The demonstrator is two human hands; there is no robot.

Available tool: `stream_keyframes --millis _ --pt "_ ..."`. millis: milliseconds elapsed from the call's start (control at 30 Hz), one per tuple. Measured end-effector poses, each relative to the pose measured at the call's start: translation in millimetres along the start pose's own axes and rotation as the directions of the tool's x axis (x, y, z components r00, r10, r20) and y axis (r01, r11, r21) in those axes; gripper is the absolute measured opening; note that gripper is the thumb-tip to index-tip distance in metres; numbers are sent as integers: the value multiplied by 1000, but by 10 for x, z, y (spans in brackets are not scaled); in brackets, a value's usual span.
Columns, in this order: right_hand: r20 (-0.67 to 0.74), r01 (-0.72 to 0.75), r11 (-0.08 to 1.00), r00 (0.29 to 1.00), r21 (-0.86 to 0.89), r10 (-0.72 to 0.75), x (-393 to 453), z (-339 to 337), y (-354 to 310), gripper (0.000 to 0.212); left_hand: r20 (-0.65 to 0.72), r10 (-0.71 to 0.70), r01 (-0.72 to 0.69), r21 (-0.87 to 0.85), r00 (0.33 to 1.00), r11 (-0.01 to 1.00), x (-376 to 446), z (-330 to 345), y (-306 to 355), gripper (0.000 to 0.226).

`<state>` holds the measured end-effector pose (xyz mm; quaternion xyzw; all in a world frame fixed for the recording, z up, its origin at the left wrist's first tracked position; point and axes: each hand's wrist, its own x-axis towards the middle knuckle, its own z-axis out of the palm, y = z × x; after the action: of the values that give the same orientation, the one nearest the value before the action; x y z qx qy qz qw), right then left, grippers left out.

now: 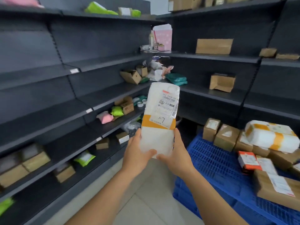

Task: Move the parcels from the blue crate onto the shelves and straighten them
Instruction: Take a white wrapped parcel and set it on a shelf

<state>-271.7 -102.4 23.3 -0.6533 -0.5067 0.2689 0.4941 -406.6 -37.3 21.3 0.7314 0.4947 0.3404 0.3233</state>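
Between your left hand (pixel 138 153) and right hand (pixel 177 153), both gripping its lower end, the white orange-banded plastic parcel (pixel 159 120) isn't shelved yet; right of it, the blue plastic crate (pixel 215 163) holds many more.

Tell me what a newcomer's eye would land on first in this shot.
First, the white parcel with an orange band and shipping label, held upright at centre frame by the left hand and right hand gripping its lower end. Next, the blue crate at lower right, with brown boxes and a similar white parcel on it. Around them run dark shelves, sparsely dotted with green and pink bags.
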Motion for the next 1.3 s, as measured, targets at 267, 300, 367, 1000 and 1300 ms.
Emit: stream_keyframes --millis 267,300,367,1000,1300 --pt "115 207 978 972 -17 -204 56 1342 -865 92 -189 -45 48 11 981 999 -66 -1434 -721 80" --pt "130 224 974 967 -22 -220 44 1504 -951 93 -204 -46 50 15 978 999 -95 -1606 -801 79" --pt "164 239 971 959 -15 -233 7 1830 -1117 91 -234 -58 64 18 971 998 -162 -1950 -960 80" --pt "569 301 946 801 -117 -185 -80 4285 -1949 59 -419 -303 348 32 856 937 -840 -4001 -2373 59" --pt "675 309 940 726 -142 -136 644 5167 -1940 64 -470 -418 513 90 777 854 -175 -4374 -2990 71"
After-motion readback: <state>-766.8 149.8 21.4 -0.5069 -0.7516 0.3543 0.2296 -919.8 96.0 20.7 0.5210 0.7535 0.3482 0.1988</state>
